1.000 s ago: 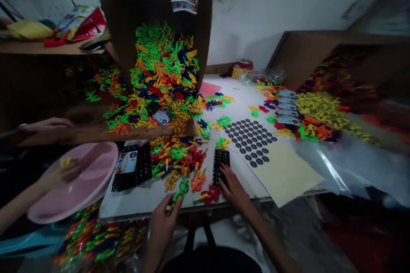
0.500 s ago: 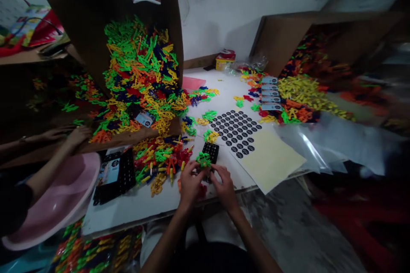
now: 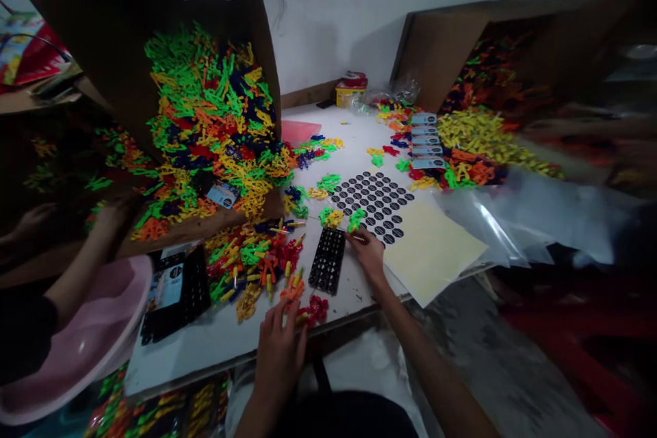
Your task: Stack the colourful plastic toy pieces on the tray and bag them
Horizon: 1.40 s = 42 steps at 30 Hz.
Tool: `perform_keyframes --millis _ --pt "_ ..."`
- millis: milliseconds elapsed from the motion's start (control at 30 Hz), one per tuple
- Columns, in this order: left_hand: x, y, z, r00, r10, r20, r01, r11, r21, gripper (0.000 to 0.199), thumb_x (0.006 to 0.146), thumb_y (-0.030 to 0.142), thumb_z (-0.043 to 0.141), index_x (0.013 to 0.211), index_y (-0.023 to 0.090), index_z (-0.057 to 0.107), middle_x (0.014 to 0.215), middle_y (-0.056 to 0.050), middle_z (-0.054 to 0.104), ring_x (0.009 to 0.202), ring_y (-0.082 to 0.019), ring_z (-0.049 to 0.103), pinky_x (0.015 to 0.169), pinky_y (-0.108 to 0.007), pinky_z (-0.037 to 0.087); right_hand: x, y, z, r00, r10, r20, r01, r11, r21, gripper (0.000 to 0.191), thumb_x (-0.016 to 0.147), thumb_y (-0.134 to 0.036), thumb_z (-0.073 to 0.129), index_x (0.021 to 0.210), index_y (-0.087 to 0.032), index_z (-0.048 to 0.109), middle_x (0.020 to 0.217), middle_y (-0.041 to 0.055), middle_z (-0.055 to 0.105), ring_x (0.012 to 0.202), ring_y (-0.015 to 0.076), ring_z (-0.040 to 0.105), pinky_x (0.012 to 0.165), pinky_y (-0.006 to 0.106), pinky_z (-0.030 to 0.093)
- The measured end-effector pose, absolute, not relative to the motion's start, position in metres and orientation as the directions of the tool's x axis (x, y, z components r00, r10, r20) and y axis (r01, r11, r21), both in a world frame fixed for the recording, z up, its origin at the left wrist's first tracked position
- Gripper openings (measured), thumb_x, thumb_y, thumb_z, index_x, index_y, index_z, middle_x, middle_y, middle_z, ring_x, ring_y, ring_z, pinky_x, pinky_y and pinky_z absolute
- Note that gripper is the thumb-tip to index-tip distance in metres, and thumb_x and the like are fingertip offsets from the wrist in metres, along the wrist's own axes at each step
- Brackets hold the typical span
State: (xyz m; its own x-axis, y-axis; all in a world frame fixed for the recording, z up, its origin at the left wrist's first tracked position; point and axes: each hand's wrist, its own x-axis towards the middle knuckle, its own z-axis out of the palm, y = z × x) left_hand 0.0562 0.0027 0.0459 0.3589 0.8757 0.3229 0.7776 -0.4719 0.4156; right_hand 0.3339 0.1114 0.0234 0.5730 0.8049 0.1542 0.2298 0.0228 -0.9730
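Note:
My left hand (image 3: 280, 339) is at the table's front edge, fingers apart, fingertips touching or just beside some orange plastic figures (image 3: 293, 287). Red plastic figures (image 3: 314, 311) lie right of those fingers. My right hand (image 3: 367, 251) is at the upper right corner of a black tray with rows of small cups (image 3: 327, 261). Its fingertips pinch the lower end of a small bunch of green plastic figures (image 3: 356, 220), though the grip is partly hidden. Green and yellow figures (image 3: 331, 217) lie just beyond the tray.
A sheet of round black stickers (image 3: 426, 246) lies to the right, by clear plastic bags (image 3: 493, 219). Mixed figures spill from a cardboard box (image 3: 256, 27). Stacked black trays (image 3: 198, 287) stand left. Another person's arm (image 3: 85, 270) reaches over a pink basin (image 3: 118, 315).
My hands have parted. The left moved down and left to the orange figures; the right carried the green figures right, beyond the tray. The black tray is now uncovered, and the view has shifted slightly.

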Motion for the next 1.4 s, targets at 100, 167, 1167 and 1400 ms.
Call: perform_keyframes --millis 100,167,1167,1400 --pt "0.044 -0.007 0.028 0.387 0.856 0.342 0.79 -0.5 0.354 0.031 0.096 0.022 0.049 0.123 0.021 0.064 0.122 -0.012 0.065 0.112 -0.025 0.062 0.095 -0.042 0.054 0.339 0.129 0.018 0.574 0.801 0.171 0.314 -0.023 -0.949 0.05 0.07 -0.07 0.065 0.075 -0.02 0.068 0.08 0.0092 0.075 0.072 0.0234 0.068 0.072 0.037 0.055" --pt "0.043 -0.006 0.022 0.389 0.856 0.34 0.765 -0.506 0.398 0.029 0.099 0.023 0.045 0.119 0.021 0.066 0.115 -0.011 0.068 0.104 -0.023 0.065 0.091 -0.038 0.057 0.339 0.132 0.014 0.566 0.802 0.189 0.351 -0.027 -0.936 0.05 0.072 -0.07 0.064 0.074 -0.02 0.068 0.078 0.0089 0.075 0.072 0.0237 0.068 0.073 0.037 0.054" --pt "0.155 0.167 0.051 0.153 0.988 -0.002 -0.058 0.011 0.998 0.031 0.068 0.031 0.08 0.091 0.017 0.065 0.089 -0.005 0.072 0.084 -0.018 0.068 0.079 -0.029 0.051 0.351 0.136 0.005 0.327 0.904 0.275 0.678 -0.022 -0.734 0.027 0.088 -0.045 0.059 0.074 -0.022 0.063 0.083 0.0056 0.068 0.089 0.0236 0.056 0.082 0.036 0.04" --pt "0.162 0.168 0.051 0.107 0.994 -0.004 -0.019 0.006 1.0 0.026 0.068 0.033 0.081 0.081 0.015 0.068 0.082 -0.004 0.072 0.075 -0.016 0.065 0.072 -0.026 0.049 0.355 0.135 0.011 0.264 0.931 0.253 0.75 -0.034 -0.66 0.025 0.091 -0.042 0.056 0.079 -0.022 0.064 0.085 0.0056 0.069 0.087 0.0239 0.054 0.078 0.035 0.037"
